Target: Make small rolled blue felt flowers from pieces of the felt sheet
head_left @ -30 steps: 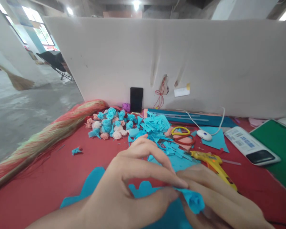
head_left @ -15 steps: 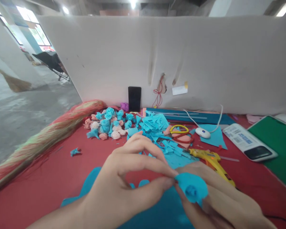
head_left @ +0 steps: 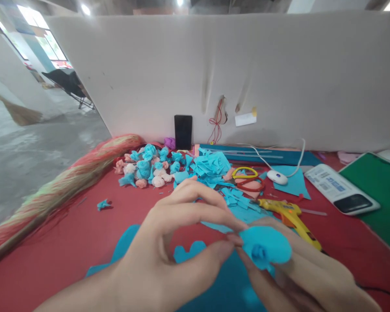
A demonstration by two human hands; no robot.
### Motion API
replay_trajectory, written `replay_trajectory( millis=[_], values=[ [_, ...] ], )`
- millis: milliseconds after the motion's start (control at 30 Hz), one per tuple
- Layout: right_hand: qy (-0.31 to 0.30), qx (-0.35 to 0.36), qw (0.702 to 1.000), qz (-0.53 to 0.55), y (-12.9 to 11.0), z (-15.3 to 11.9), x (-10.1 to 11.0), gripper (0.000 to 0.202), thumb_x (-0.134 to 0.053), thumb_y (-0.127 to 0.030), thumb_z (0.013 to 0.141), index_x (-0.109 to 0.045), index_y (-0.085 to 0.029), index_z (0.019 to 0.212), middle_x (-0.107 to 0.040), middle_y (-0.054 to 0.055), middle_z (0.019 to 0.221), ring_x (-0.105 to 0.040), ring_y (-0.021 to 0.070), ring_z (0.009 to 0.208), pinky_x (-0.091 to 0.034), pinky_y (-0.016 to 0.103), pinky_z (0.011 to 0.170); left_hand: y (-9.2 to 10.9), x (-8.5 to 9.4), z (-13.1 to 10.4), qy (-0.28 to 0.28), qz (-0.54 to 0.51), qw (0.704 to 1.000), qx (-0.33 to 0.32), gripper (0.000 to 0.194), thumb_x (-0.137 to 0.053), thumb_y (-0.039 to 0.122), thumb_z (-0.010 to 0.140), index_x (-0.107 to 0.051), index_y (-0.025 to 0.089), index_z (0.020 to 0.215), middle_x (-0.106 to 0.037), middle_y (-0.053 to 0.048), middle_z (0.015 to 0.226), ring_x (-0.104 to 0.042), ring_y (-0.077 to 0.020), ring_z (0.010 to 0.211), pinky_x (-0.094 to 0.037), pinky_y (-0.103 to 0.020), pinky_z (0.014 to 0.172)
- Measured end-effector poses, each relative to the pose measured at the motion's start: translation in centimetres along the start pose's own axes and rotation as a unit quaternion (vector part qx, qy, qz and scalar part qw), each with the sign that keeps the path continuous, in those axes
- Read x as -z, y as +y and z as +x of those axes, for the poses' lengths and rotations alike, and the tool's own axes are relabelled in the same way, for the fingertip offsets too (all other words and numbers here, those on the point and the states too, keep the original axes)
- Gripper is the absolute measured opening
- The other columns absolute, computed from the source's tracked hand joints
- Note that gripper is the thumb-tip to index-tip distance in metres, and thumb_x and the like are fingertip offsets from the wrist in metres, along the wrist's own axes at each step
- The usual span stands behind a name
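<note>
A bright blue paper flower (head_left: 266, 242) with a curled centre and one wide, smooth petal is between my hands at lower right. My right hand (head_left: 315, 264) grips it from below and behind, its fingers closed around the base. Thumb and forefinger of my left hand (head_left: 149, 255) pinch at the petal's left edge; the exact contact is partly hidden by the fingertips. Beneath both hands lies a darker teal sheet (head_left: 224, 286), and blue scalloped paper pieces (head_left: 190, 251) show through the gap of my left hand.
Finished blue and pink flowers (head_left: 143, 169) lie piled behind, beside cut blue paper (head_left: 211, 167). Scissors (head_left: 256, 187), a yellow glue gun (head_left: 289, 212), a white mouse-shaped device (head_left: 277, 177) and a white box-like device (head_left: 341, 190) sit rightward. A phone (head_left: 183, 132) leans against the white panel.
The flower has shifted slightly right and turned, so its wide petal spreads further right. My left fingertips have moved a little with it, and the view has tilted slightly down.
</note>
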State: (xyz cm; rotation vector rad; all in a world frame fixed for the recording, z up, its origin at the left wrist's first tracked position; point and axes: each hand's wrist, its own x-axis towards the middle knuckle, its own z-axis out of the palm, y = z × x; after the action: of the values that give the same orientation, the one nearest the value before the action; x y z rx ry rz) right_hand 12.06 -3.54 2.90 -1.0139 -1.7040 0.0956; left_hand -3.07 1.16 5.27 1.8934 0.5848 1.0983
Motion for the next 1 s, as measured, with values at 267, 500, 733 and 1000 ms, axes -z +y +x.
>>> replay_trajectory(
  millis=[267, 500, 733, 1000],
  values=[
    [-0.059, -0.049, 0.997, 0.021, -0.2, -0.6, 0.7, 0.007, -0.058, -0.017, 0.083, -0.059, -0.023, 0.080, -0.065, -0.008, 0.072, -0.063, 0.0047, 0.062, -0.052, 0.004, 0.066, -0.8, 0.5, 0.4, -0.108, -0.096, 0.989, 0.044, 0.036, -0.065, 0.016, 0.073, -0.061, 0.020, 0.108, -0.060, -0.003, 0.111, -0.053, -0.0183, 0.107, -0.042, -0.029, 0.096],
    [-0.091, -0.054, 0.992, 0.062, -0.1, 0.0, 0.7, 0.011, -0.056, -0.016, 0.084, -0.061, -0.025, 0.086, -0.066, -0.008, 0.080, -0.062, 0.0052, 0.066, -0.051, 0.006, 0.068, -1.7, -0.1, 0.6, -0.108, -0.156, 0.980, 0.054, 0.024, -0.067, 0.012, 0.071, -0.064, 0.018, 0.094, -0.060, -0.002, 0.101, -0.057, -0.0152, 0.096, -0.045, -0.026, 0.088],
    [-0.091, -0.045, 0.993, 0.063, 0.3, -0.3, 0.5, 0.011, -0.058, -0.019, 0.085, -0.064, -0.026, 0.090, -0.064, -0.005, 0.077, -0.059, 0.0096, 0.061, -0.053, 0.016, 0.061, -1.7, 0.0, 0.4, -0.111, -0.201, 0.971, 0.061, 0.018, -0.070, 0.012, 0.067, -0.065, 0.019, 0.083, -0.058, -0.002, 0.099, -0.057, -0.0140, 0.091, -0.047, -0.025, 0.082],
    [-0.115, 0.017, 0.993, 0.037, 0.2, 0.1, 1.0, 0.009, -0.056, -0.013, 0.085, -0.062, -0.019, 0.086, -0.064, -0.003, 0.080, -0.060, 0.0073, 0.064, -0.052, 0.013, 0.068, -1.4, 0.1, 0.2, -0.083, -0.193, 0.975, 0.070, 0.019, -0.068, 0.004, 0.067, -0.064, 0.020, 0.076, -0.056, 0.001, 0.094, -0.057, -0.0090, 0.084, -0.049, -0.022, 0.079]
  ],
)
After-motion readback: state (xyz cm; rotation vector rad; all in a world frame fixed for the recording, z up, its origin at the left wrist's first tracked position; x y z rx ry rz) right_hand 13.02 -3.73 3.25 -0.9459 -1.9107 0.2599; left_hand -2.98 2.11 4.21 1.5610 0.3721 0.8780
